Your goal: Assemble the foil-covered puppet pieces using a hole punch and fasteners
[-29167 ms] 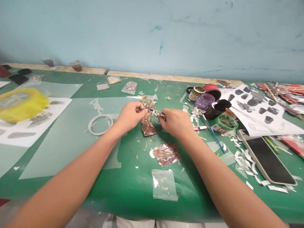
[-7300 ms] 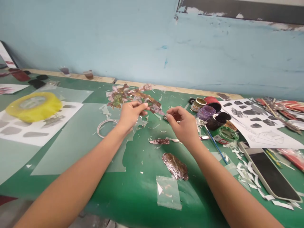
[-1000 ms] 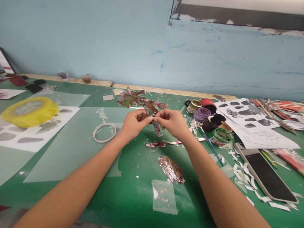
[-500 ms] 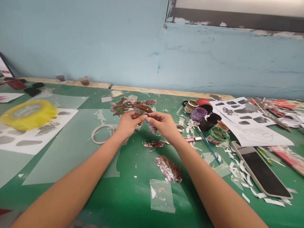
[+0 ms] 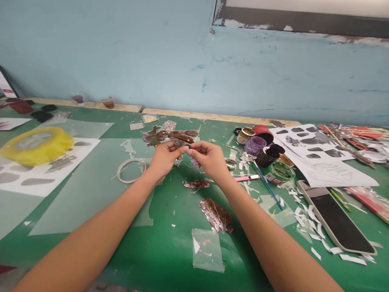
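Observation:
My left hand (image 5: 164,159) and my right hand (image 5: 209,159) meet above the green table (image 5: 170,247), fingertips pinched together on a flat, branching cut-out covered in brown and purple foil (image 5: 170,137). The cut-out spreads away from my fingers toward the wall. Below my hands lie a small foil strip (image 5: 197,184), a crumpled brown foil sheet (image 5: 216,215) and a clear plastic piece (image 5: 208,249).
Small paint jars (image 5: 263,150), a blue brush (image 5: 269,187) and a pink knife (image 5: 245,178) sit right of my hands. A phone (image 5: 334,221) lies among white paper scraps. Printed sheets (image 5: 316,156) lie right. A tape ring (image 5: 131,170) and yellow tape roll (image 5: 35,144) lie left.
Over the last second my hands stayed pinched on the foil cut-out, and its far branches tilted lower toward the table. The view shifted slightly.

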